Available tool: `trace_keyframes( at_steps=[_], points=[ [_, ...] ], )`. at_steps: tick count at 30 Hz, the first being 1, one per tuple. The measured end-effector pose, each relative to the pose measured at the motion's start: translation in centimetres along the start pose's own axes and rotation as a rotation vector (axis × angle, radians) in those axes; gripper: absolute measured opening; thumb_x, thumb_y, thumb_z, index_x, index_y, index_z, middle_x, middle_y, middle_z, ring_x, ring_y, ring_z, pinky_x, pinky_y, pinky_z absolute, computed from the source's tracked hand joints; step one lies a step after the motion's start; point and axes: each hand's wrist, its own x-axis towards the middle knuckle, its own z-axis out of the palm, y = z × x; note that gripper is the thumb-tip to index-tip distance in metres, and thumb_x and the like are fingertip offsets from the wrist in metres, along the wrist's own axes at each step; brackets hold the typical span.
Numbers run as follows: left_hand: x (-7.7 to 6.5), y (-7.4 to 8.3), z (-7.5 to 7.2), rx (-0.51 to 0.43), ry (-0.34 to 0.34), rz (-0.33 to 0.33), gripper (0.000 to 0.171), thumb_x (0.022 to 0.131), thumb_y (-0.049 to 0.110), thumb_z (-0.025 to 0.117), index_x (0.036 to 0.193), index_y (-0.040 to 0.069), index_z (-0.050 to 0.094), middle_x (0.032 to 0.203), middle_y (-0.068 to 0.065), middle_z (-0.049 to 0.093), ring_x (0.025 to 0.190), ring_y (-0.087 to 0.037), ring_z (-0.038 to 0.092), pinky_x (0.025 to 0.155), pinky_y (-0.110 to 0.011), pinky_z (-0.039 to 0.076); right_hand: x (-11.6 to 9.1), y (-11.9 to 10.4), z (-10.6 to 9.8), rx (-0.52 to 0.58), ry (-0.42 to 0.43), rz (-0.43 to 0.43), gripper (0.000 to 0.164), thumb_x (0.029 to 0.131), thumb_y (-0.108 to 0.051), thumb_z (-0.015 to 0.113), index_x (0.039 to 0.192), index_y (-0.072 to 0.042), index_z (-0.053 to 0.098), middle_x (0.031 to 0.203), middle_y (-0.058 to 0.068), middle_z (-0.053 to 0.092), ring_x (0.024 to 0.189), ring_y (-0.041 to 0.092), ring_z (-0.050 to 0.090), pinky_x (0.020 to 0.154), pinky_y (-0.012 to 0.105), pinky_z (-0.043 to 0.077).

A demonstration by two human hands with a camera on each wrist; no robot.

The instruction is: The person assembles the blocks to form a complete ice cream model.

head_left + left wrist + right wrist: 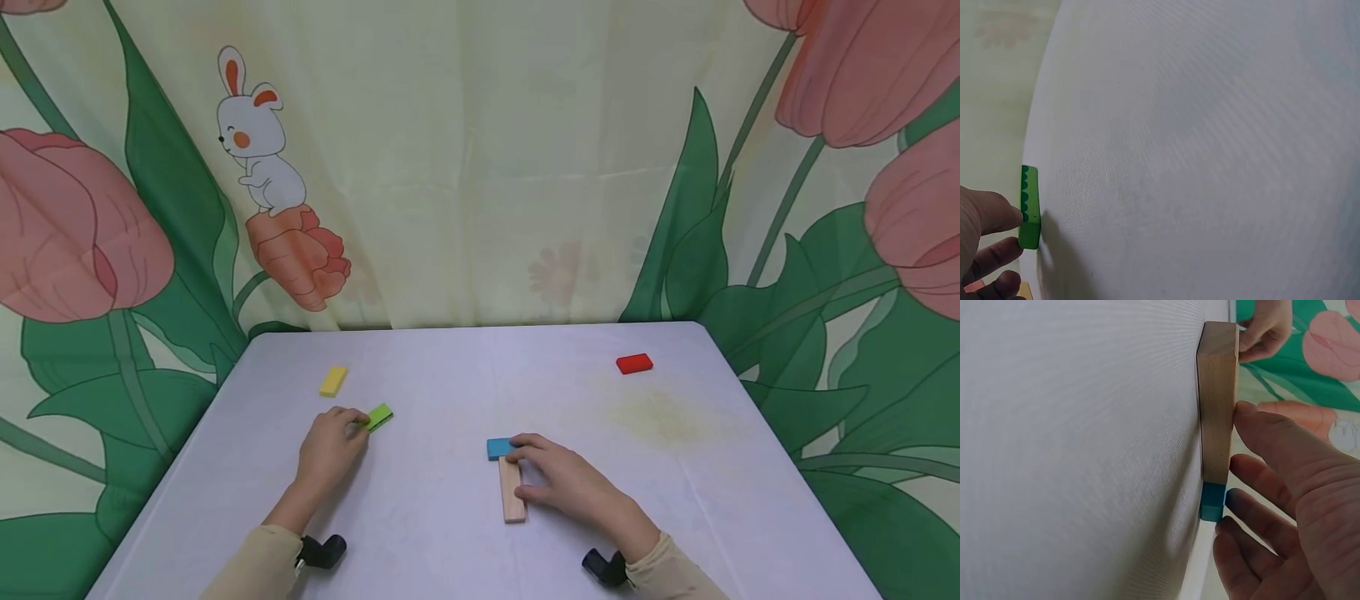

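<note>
Pinched the green block (pixel 381 417) by the end nearest the left hand (pixel 330 450), with the thumb and fingers closed on it, left of the middle of the counter (pixel 435 533). Left its other end poking out past the fingers, maybe to make it easy to turn or put down. Saw dark green bumps along one side in the left wrist view, but could not tell if lifted or touching the counter. Over to the right, had the plain wood block (pixel 512 500) lying flat and pointing away, with the blue block (pixel 498 449) set crossways at its far end, touching it. Touched these two with the right hand (pixel 566 479), fingers spread and a bit bent, not wrapped round anything: thumb on the wood block, other fingertips by the blue block. Likely spread them that way to reach both blocks at once and stop a slide apart. Could not see the right end of the blue block, being under the fingers. Farther off, had the yellow block (pixel 333 381) lying near the green one, just past the left hand, and the red block (pixel 633 363) well apart, toward the far right corner. Had none of the blocks inside anything. Behind it all, hung a cloth (pixel 480 167) with big pink flowers and a white bunny (pixel 258 133).
</note>
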Motion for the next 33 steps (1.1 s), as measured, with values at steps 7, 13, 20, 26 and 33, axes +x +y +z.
trace_keyframes(
  at_steps=[7,13,20,26,33],
  points=[
    [0.9,0.8,0.6,-0.005,-0.007,0.043,0.018,0.091,0.011,0.074,0.108,0.013,0.078,0.122,-0.013,0.071,0.111,-0.035,0.064,0.086,-0.050,0.057,-0.1,0.0,-0.1,0.003,0.013,-0.011,0.043,0.093,-0.034,0.078,0.132,-0.019,0.068,0.152,-0.001,0.053,0.137,0.025,0.056,0.110,0.047,0.050],
    [1.5,1.9,1.1,-0.004,-0.024,0.063,0.018,0.090,0.011,0.074,0.107,0.014,0.078,0.123,-0.013,0.070,0.114,-0.036,0.064,0.090,-0.053,0.056,0.0,-0.2,0.1,0.012,0.010,-0.021,0.044,0.093,-0.034,0.078,0.133,-0.018,0.067,0.153,0.000,0.053,0.138,0.026,0.055,0.111,0.049,0.049],
    [2.0,3.3,2.2,-0.013,-0.014,0.089,0.017,0.089,0.010,0.076,0.105,0.015,0.078,0.120,-0.011,0.071,0.113,-0.034,0.065,0.090,-0.051,0.058,0.1,-0.3,0.3,0.008,0.018,-0.029,0.044,0.093,-0.032,0.078,0.133,-0.017,0.067,0.152,0.001,0.053,0.138,0.027,0.055,0.110,0.049,0.050],
    [2.5,4.8,3.0,-0.047,-0.027,0.090,0.016,0.090,0.011,0.076,0.105,0.015,0.079,0.121,-0.009,0.071,0.114,-0.031,0.065,0.092,-0.049,0.057,0.1,-0.4,0.3,-0.004,0.009,-0.007,0.044,0.093,-0.034,0.077,0.133,-0.018,0.067,0.153,-0.001,0.052,0.139,0.025,0.054,0.111,0.048,0.049],
    [2.8,6.3,3.7,-0.059,-0.031,0.121,0.014,0.089,0.010,0.077,0.102,0.015,0.079,0.119,-0.009,0.072,0.110,-0.031,0.066,0.090,-0.047,0.058,0.2,-0.4,0.5,0.017,0.006,-0.002,0.044,0.094,-0.034,0.077,0.134,-0.018,0.067,0.153,-0.001,0.052,0.139,0.025,0.054,0.111,0.049,0.049]
  ],
)
